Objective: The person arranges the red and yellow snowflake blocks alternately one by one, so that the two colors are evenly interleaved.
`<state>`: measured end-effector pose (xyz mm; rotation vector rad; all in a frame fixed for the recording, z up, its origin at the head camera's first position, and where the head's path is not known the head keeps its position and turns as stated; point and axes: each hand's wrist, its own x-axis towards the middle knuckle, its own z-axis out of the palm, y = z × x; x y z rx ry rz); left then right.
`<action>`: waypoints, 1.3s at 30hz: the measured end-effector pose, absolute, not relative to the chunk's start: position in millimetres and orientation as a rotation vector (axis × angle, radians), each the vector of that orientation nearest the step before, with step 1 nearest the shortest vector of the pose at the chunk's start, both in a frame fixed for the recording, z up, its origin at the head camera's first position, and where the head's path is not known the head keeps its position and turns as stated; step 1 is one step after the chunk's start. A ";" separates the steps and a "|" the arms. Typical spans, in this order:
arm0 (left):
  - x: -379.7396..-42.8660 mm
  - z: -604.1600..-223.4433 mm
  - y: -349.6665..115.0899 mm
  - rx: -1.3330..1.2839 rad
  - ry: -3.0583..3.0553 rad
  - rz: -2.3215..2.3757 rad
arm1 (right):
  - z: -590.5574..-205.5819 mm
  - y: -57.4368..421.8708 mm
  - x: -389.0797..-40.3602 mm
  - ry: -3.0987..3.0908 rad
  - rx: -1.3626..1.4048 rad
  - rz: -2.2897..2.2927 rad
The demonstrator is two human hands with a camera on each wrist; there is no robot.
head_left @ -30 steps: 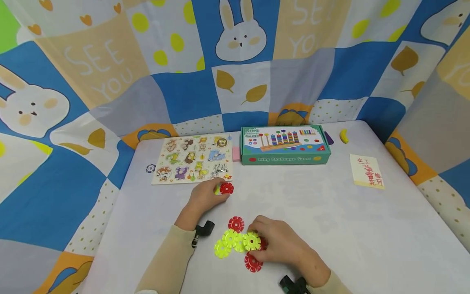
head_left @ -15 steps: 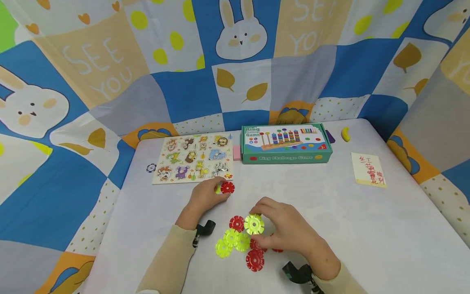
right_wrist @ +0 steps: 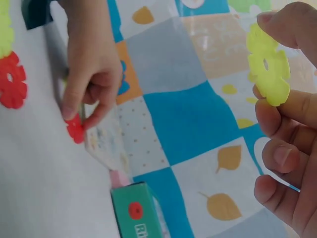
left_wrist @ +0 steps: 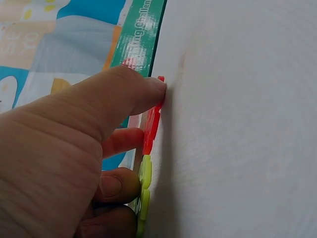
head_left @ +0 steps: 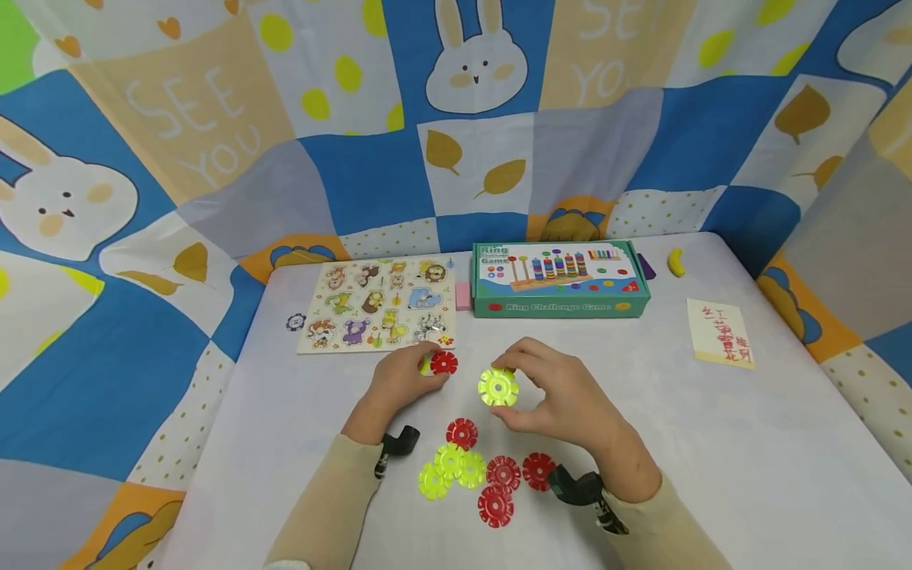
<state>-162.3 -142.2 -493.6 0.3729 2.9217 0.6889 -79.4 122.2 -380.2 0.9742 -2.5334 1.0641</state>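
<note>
My right hand (head_left: 573, 400) pinches a yellow-green snowflake disc (head_left: 498, 387) between thumb and fingers, face toward the head camera. The right wrist view has this notched yellow-green disc (right_wrist: 269, 64) raised off the table. Near the animal board's front edge, my left hand (head_left: 399, 385) holds a red snowflake disc (head_left: 444, 362) with thumb and fingers. Beside that red disc (left_wrist: 152, 124), in the left wrist view, yellow-green discs (left_wrist: 144, 173) follow in a row, partly behind the fingers. Between the forearms lie three loose yellow-green discs (head_left: 434, 481) and several red discs (head_left: 495, 507).
An animal puzzle board (head_left: 378, 305) lies at the back left, next to a pink block (head_left: 463, 296) and a green ring game box (head_left: 561, 306). Farther right are a yellow toy banana (head_left: 675, 263) and a paper note (head_left: 720, 332). A patterned cloth (head_left: 378, 178) surrounds the table.
My right hand has picked the yellow-green disc off the pile and carried it up and away toward the left hand's level. Red discs beneath are uncovered. The left hand stays put.
</note>
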 end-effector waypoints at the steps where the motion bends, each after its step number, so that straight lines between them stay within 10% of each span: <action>1: -162.3 -493.4 -142.1 0.374 2.921 0.686 | -378.8 122.4 -81.6 -2.526 0.973 1.062; 39: -163.2 -494.9 -141.9 0.367 2.928 0.657 | -420.8 105.8 -156.6 -2.674 0.685 1.080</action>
